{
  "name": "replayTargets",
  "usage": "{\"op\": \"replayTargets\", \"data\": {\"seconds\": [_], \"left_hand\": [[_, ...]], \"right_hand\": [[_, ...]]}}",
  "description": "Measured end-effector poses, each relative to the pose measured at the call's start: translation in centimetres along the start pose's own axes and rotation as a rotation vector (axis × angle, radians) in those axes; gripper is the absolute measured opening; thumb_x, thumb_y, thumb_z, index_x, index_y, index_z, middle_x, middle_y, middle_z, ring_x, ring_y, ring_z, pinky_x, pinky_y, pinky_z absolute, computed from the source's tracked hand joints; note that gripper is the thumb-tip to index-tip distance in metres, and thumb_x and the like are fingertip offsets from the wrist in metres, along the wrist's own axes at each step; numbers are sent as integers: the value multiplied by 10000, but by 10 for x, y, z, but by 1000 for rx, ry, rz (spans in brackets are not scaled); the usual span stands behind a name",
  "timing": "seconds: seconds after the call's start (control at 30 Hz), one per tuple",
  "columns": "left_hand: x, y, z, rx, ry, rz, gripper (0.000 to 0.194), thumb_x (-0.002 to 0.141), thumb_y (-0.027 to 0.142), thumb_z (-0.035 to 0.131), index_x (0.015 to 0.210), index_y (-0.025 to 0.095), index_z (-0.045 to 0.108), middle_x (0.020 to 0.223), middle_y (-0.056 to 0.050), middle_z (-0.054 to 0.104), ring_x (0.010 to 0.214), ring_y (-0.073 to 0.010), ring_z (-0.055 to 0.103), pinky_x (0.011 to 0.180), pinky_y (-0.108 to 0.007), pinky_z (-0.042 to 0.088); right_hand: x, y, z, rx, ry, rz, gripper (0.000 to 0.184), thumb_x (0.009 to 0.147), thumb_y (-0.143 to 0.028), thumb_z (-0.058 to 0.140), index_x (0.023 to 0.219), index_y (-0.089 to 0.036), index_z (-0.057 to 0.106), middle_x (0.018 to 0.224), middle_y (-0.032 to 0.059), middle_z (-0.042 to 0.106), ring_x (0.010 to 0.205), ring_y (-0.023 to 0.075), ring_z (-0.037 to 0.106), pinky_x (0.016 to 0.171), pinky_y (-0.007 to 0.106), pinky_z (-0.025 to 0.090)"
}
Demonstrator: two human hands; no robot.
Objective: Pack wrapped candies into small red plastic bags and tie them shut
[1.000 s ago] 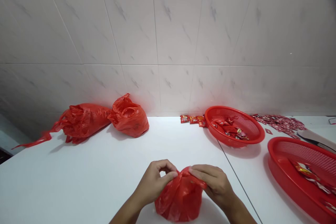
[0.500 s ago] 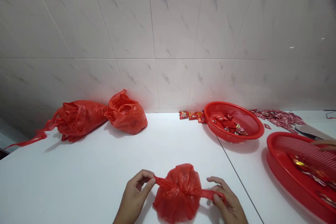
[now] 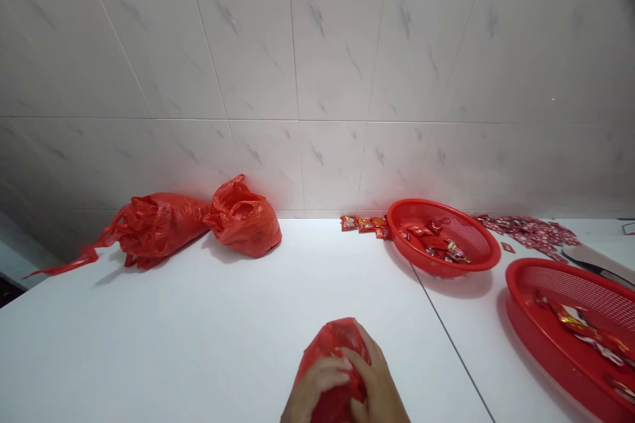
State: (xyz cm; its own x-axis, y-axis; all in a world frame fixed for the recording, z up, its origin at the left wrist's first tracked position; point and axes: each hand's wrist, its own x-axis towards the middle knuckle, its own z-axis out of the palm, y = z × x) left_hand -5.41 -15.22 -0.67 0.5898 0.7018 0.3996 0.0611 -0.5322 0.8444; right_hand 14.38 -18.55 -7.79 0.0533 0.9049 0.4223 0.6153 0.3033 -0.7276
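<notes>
Hands (image 3: 317, 383) clasping red plastic bag (image 3: 330, 344), two red mesh baskets (image 3: 446, 269) holding foil-wrapped packets (image 3: 434, 244)

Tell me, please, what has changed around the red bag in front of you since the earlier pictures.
The left hand and right hand have moved inward, let go of the outstretched handles and now clasp the red plastic bag, which sits nearer the person. The other person's hand at the right basket has gone. The two red bags by the wall and both red baskets stayed put.
</notes>
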Motion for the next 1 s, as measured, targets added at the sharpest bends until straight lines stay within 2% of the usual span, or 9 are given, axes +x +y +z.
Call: {"op": "replayTargets", "data": {"seconds": [0.07,0.13,0.27,0.4,0.53,0.63,0.8,0.9,1.0], "left_hand": [[-1,-5,-7,247,17,46,722,911,498,764,1562,357,488,1570,-132,562,1479,-380,500,1222,-562,429],[0,-10,-8,471,-13,75,872,952,466,711,1682,330,253,1662,-145,440,1549,-387,392,1266,-624,327],[-1,-22,1,753,-51,80,945,980,332,652,1716,269,63,1673,-153,414,1521,-361,446,1252,-591,375],[3,-29,11,866,-77,122,975,928,270,679,1714,307,103,1637,-122,480,1459,-364,526,1182,-548,473],[13,-27,19,870,-72,107,1095,767,211,732,1707,261,173,1671,-140,426,1455,-405,504,1156,-560,469],[19,-29,25,878,-79,91,1130,683,179,715,1696,276,223,1693,-129,391,1423,-418,516,1107,-551,480],[19,-44,30,864,-72,72,1082,624,182,698,1641,332,361,1638,-67,493,1367,-418,549,1070,-537,479],[17,-49,33,846,-50,56,1051,642,183,685,1634,332,374,1635,-59,497,1365,-413,551,1074,-555,471],[17,-48,36,834,-3,36,1041,645,133,657,1633,305,379,1604,-70,535,1379,-399,545,1084,-565,470]], "right_hand": [[3,6,-2,-18,-4,-91,638,821,-264,692,1456,-314,655,1682,112,392,1465,428,484,1137,585,507],[3,12,-2,-29,21,-146,668,844,-271,631,1511,-287,607,1663,124,424,1439,412,523,1120,555,530],[-1,17,3,-7,77,-140,669,882,-269,533,1550,-250,565,1632,131,471,1426,379,546,1124,500,535],[-3,12,7,9,37,-138,648,862,-264,530,1505,-238,612,1552,138,566,1339,362,625,1050,467,579],[-4,5,9,47,-12,-31,623,790,-268,551,1398,-241,685,1402,142,673,1090,336,722,882,442,617],[-4,2,9,73,-43,14,558,740,-257,574,1268,-227,749,1226,140,738,965,323,722,812,427,608],[-1,-8,3,50,-32,41,475,708,-216,603,1147,-248,780,1100,118,752,908,317,724,769,407,607],[6,-16,-3,98,-30,39,487,736,-216,619,1197,-282,762,1148,103,744,951,317,736,792,403,627],[11,-18,-14,197,-31,16,601,784,-226,635,1383,-273,671,1386,132,662,1208,340,689,988,438,606]]}}
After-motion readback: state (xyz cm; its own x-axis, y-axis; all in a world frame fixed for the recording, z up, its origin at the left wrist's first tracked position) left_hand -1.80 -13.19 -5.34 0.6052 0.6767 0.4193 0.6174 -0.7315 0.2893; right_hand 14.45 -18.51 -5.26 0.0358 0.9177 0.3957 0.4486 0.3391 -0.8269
